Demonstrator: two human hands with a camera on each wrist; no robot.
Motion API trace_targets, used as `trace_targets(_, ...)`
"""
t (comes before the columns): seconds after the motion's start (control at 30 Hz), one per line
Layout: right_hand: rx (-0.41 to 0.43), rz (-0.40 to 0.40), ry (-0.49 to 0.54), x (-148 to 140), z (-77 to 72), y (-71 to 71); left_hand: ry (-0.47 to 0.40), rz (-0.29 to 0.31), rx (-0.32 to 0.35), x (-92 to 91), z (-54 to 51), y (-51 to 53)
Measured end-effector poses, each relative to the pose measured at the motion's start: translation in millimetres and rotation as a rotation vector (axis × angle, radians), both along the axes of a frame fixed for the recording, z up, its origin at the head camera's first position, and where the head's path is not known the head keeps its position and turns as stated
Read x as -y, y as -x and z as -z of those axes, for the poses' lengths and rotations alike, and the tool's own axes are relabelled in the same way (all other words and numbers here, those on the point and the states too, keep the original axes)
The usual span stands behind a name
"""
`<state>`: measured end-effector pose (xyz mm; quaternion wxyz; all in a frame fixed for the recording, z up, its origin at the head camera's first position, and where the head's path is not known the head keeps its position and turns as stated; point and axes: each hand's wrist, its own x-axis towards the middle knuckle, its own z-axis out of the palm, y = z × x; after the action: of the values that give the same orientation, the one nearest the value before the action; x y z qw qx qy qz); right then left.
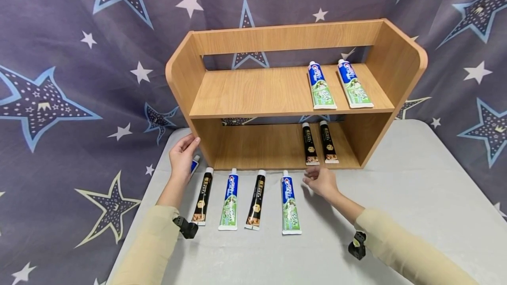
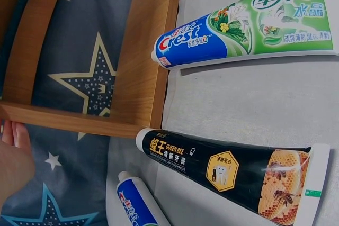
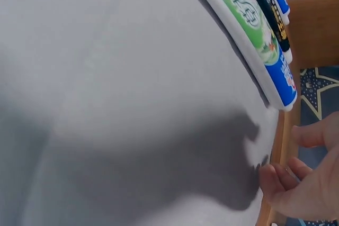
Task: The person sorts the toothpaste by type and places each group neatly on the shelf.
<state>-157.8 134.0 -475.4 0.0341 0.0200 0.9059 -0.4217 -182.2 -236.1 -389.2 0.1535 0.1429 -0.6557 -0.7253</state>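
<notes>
My left hand [image 1: 183, 155] is at the left side panel of a wooden two-tier shelf [image 1: 202, 144]; its fingertips appear to touch the panel's outer face in the left wrist view. Partly behind that hand lies a blue toothpaste tube [image 2: 136, 202]. Right of it, a black toothpaste tube [image 1: 203, 197], a green-and-blue tube [image 1: 229, 201], another black tube [image 1: 256, 201] and another green-and-blue tube [image 1: 290, 206] lie in a row. My right hand [image 1: 322, 182] hovers at the shelf's lower front edge, fingers loosely bent, holding nothing.
On the upper board rest two green-and-blue tubes, one left [image 1: 321, 87] and one right [image 1: 354, 85]. Two black tubes, one left [image 1: 310, 145] and one right [image 1: 328, 143], lie on the lower board. A grey cloth [image 1: 428, 214] covers the table; a starry curtain [image 1: 79, 144] hangs behind.
</notes>
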Motion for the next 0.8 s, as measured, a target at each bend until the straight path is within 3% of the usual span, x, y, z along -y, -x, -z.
trace_targets(0.13,0.016,-0.017,0.013,3.1,3.6,-7.1,0.002,-0.009,0.001,1.4,5.3,4.2)
trace_targets(0.3,0.042,-0.031,0.029,7.4,4.3,-17.3,0.007,-0.002,0.011,-2.5,-3.2,-1.0)
trace_targets(0.5,0.085,-0.054,0.062,14.2,1.3,-29.4,0.012,-0.006,0.023,-3.7,-4.7,-2.2)
trace_targets(0.8,0.11,-0.052,0.108,29.5,1.5,-40.2,0.014,-0.034,0.019,3.5,13.6,10.1)
